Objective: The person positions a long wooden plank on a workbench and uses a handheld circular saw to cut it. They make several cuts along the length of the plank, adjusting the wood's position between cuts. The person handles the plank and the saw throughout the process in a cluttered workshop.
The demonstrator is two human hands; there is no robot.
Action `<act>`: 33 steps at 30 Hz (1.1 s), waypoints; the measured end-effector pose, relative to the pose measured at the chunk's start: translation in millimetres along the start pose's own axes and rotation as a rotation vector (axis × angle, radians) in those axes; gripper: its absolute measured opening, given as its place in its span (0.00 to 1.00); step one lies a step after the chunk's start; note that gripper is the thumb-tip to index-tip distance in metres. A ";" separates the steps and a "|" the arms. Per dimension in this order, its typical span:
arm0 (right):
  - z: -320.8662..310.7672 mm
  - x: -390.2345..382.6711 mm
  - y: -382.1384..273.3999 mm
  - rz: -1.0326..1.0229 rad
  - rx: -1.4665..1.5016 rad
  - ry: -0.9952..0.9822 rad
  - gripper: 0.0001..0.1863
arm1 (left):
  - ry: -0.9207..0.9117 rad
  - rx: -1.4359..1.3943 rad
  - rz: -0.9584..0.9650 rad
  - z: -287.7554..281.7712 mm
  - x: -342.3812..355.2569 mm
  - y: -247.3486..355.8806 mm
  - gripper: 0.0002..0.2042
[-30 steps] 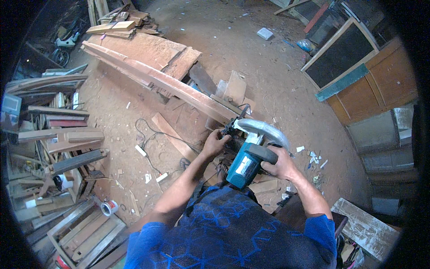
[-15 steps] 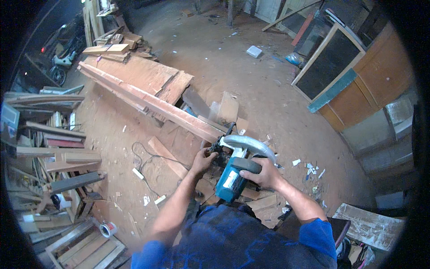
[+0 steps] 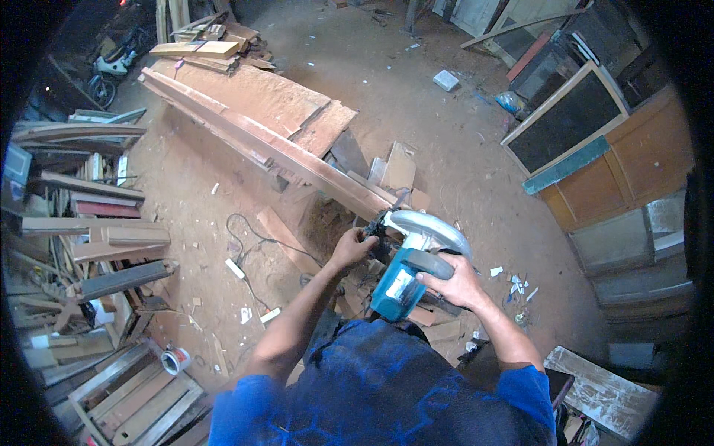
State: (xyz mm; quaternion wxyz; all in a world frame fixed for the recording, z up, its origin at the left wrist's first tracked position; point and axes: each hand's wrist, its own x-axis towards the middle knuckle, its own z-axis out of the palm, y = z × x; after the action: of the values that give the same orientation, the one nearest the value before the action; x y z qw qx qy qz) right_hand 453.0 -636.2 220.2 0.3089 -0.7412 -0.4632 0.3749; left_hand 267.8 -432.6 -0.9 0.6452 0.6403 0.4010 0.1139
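Observation:
A teal circular saw with a pale, rounded blade guard is in front of my body, at the near end of a long wooden beam. My right hand is wrapped round the saw's dark rear handle. On the other side, my left hand has its fingers closed at the dark metal fitting by the saw's base, close to the beam's end. What the left fingertips press on is partly hidden. The blade's contact with the wood cannot be made out.
The beam runs along a sawdust-covered bench with stacked boards at its far end. A dark cord loops across the floor. Timber pieces crowd the left; framed panels lean at right. Paper scraps lie nearby.
The whole view has shifted, so the bench and beam sit higher and further right in the picture. Both hands keep the same hold, with the saw still at the beam's near end.

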 end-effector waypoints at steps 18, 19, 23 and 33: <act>49.3 42.6 -52.5 0.146 -0.110 0.083 0.23 | -0.059 -0.113 -0.092 -71.8 8.6 30.2 0.21; 51.2 45.6 -54.6 0.140 -0.116 0.104 0.22 | -0.072 -0.117 -0.105 -76.6 9.2 37.1 0.22; 62.3 65.2 -60.1 0.150 -0.197 0.133 0.26 | -0.074 -0.125 -0.127 -98.7 16.6 42.2 0.22; 96.3 109.1 -86.0 0.131 -0.193 0.118 0.20 | 0.009 -0.130 -0.115 -151.1 33.8 29.1 0.21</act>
State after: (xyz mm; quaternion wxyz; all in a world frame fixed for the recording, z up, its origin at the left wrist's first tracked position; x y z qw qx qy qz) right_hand 364.4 -492.7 209.1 0.2376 -0.8170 -0.4286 0.3039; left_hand 200.2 -294.7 34.6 0.6890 0.5725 0.4316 0.1055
